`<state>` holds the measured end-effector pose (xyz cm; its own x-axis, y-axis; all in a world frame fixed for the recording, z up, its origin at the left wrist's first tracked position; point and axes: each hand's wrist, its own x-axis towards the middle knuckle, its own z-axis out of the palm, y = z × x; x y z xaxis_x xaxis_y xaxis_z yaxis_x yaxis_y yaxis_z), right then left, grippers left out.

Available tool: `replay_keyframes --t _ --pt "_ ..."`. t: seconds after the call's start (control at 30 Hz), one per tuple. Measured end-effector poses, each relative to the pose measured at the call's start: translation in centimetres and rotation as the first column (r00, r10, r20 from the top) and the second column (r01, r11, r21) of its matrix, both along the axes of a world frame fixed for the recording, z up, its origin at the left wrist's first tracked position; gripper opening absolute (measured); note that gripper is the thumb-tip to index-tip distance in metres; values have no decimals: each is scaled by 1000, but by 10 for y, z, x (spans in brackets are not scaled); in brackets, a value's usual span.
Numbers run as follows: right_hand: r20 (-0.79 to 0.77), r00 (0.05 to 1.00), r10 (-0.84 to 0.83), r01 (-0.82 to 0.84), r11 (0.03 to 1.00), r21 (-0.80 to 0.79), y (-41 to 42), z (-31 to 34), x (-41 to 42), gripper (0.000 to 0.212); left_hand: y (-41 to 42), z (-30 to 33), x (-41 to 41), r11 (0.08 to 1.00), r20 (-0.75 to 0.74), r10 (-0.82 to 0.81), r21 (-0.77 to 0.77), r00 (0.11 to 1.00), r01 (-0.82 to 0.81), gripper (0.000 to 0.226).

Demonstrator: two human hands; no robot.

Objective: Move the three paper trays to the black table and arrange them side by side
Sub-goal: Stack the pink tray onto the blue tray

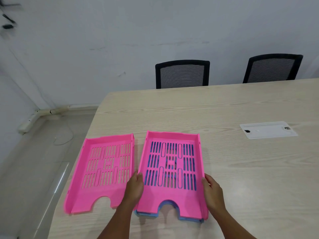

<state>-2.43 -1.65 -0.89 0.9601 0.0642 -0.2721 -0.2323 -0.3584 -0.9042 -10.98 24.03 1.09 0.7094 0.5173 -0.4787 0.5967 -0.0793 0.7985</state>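
A pink paper tray (pixel 101 171) lies alone on the light wooden table (pixel 241 169), near its left edge. Right of it a second pink tray (pixel 170 163) sits stacked on a blue tray (pixel 146 215), whose blue shows through the slots and at the front edge. My left hand (pixel 135 187) grips the left wall of the stacked pink tray. My right hand (pixel 213 192) grips its right wall. Both hands hold near the tray's front half. No black table is in view.
A white cable hatch (pixel 268 129) is set into the table at the right. Two black mesh chairs (pixel 183 74) (pixel 272 68) stand behind the far edge. Left of the table is bare floor with a thin cable (pixel 68 135) and a wall.
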Motion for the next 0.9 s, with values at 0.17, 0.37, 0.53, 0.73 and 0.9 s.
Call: replay_keyframes --t 0.17,0.37,0.53,0.73,0.9 --pt "53 997 -49 52 997 -58 -11 2 6 33 -21 0 1 998 83 63 -9 995 -63 49" --pt "226 972 61 -19 983 -181 -17 7 11 39 -45 -11 -15 970 218 -2 239 976 -51 60" --pt "224 970 91 -38 973 -229 -19 2 15 46 -46 -18 -12 962 199 -35 272 979 -21 57" --pt "223 969 107 -57 975 -216 -18 10 27 43 -46 -15 0 957 156 -45 292 987 -3 55" --pt "244 963 117 -58 970 -236 -20 9 26 41 -47 -17 -1 954 120 -25 299 992 -12 54"
